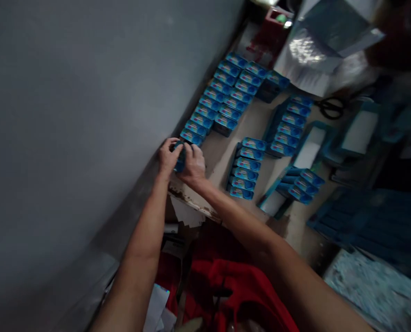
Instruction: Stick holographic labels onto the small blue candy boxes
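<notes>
Both of my hands meet at the wall-side corner of the table, around one small blue box (180,163) that they largely cover. My left hand (168,157) grips it from the wall side, thumb across the top. From the other side my right hand (193,163) closes its fingers on the same box. Directly beyond my fingers begins a double row of like blue boxes (202,121) with printed tops, standing along the wall. A shorter row of blue boxes (245,169) stands to the right of my right hand.
Another row of boxes (288,125) stands farther right, near black scissors (331,108) and open trays with white inside (310,147). Three boxes (302,185) lean together by the front edge. A grey wall (87,115) borders the table (222,150) on the left. Red cloth (233,286) hangs below.
</notes>
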The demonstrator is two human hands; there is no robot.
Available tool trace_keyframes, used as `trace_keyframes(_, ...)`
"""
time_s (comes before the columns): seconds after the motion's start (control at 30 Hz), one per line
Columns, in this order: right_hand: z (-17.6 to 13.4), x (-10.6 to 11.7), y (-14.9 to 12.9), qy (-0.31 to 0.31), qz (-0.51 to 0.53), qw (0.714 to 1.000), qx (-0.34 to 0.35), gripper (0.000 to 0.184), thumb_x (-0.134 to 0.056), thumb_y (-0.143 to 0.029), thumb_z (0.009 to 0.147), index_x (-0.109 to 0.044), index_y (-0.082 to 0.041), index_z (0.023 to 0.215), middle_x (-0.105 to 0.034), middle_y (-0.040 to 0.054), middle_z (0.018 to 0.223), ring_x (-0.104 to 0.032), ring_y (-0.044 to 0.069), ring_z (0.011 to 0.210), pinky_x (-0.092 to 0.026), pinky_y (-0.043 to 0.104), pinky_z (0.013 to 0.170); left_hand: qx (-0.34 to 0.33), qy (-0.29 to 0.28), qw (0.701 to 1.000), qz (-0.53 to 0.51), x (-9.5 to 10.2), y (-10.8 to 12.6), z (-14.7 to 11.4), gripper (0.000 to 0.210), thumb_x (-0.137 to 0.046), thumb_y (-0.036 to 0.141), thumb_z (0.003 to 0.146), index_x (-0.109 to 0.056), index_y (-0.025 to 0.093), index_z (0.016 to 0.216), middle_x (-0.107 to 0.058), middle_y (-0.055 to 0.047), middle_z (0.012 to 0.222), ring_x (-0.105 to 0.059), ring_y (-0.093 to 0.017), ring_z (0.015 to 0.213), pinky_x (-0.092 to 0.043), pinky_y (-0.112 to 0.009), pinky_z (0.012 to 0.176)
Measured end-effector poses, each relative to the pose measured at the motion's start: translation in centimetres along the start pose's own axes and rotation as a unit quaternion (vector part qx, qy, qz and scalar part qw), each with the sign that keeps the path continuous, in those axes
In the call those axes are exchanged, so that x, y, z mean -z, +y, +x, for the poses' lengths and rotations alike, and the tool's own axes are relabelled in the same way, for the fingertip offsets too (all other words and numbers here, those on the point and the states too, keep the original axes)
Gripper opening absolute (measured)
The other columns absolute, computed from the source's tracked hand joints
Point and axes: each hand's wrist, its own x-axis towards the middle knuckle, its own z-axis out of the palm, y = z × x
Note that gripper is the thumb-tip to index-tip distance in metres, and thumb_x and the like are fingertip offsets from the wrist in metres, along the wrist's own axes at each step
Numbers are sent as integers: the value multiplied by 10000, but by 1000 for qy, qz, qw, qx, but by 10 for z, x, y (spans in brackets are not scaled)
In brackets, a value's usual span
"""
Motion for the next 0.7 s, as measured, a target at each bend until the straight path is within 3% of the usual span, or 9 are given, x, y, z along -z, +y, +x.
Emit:
trace_keyframes(0.1, 13, 7, -20, -24, -70, 997, -12, 960, -771, -237, 818, -304, -154, 1651, -441, 225, 1573, -437, 388, 1419, -407, 624, 1182, 10, -11, 1000, -9, 8, 9, 3, 284, -646, 191, 827, -676, 186, 1110, -735, -50, 1072, -715, -200, 1029, -564, -385, 1036)
trace_keyframes(0.2, 14, 30, -25, -52, -109, 993, 14, 1024, -795, -399, 794, -295, -162, 1655, -513, 143, 1511, -476, 336, 1372, -446, 561, 1162, 25, -77, 997, -6, 30, 29, -6, 341, -688, 354, 839, -682, 216, 1151, -732, -42, 1090, -718, -263, 1109, -576, -450, 1046)
trace_keyframes(0.27, -6, 61, -23, -61, -80, 994, 43, 1095, -807, -498, 747, -293, -158, 1651, -521, 125, 1503, -485, 320, 1371, -467, 526, 1158, 27, -133, 991, 17, 53, 53, -26, 417, -681, 540, 856, -698, 249, 1154, -744, -23, 1078, -720, -286, 1122, -584, -477, 1051)
trace_keyframes(0.33, -40, 104, -18, -48, -8, 996, 71, 1155, -849, -494, 696, -288, -160, 1648, -509, 144, 1517, -501, 315, 1380, -481, 493, 1175, 41, -161, 986, 10, 72, 84, -54, 496, -580, 675, 902, -704, 282, 1178, -760, -5, 1018, -741, -282, 1046, -601, -505, 1027)
trace_keyframes(0.4, -83, 155, -5, -7, 65, 995, 73, 1171, -877, -438, 678, -270, -206, 1652, -481, 148, 1544, -504, 303, 1411, -474, 477, 1208, 48, -180, 982, -17, 75, 116, -84, 497, -559, 692, 921, -705, 311, 1205, -772, 12, 949, -756, -273, 978, -609, -529, 1009)
trace_keyframes(0.47, -126, 204, 16, 45, 95, 993, 55, 1158, -876, -434, 685, -259, -267, 1650, -473, 132, 1552, -502, 309, 1434, -466, 512, 1222, 23, -227, 973, -48, 56, 142, -112, 438, -637, 620, 901, -713, 317, 1208, -790, 10, 976, -760, -266, 1006, -605, -522, 1025)
trace_keyframes(0.57, -183, 250, 60, 126, 58, 990, -5, 1094, -866, -475, 709, -303, -293, 1629, -494, 137, 1519, -536, 340, 1402, -486, 572, 1186, -49, -365, 928, -64, -3, 162, -149, 452, -658, 514, 918, -696, 290, 1309, -773, -47, 1223, -736, -256, 1148, -612, -438, 1021)
trace_keyframes(0.63, -211, 258, 94, 172, 11, 984, -42, 1049, -857, -511, 723, -342, -283, 1608, -518, 149, 1483, -562, 362, 1361, -513, 604, 1142, -96, -454, 885, -42, -48, 164, -170, 516, -629, 481, 964, -634, 256, 1428, -713, -92, 1368, -711, -257, 1207, -613, -391, 996)
trace_keyframes(0.7, -231, 252, 126, 203, -33, 977, -52, 1016, -835, -539, 741, -359, -270, 1597, -536, 163, 1452, -574, 385, 1332, -523, 631, 1113, -144, -516, 844, 0, -88, 158, -189, 588, -687, 451, 950, -586, 227, 1484, -675, -123, 1415, -687, -270, 1241, -593, -381, 1016)
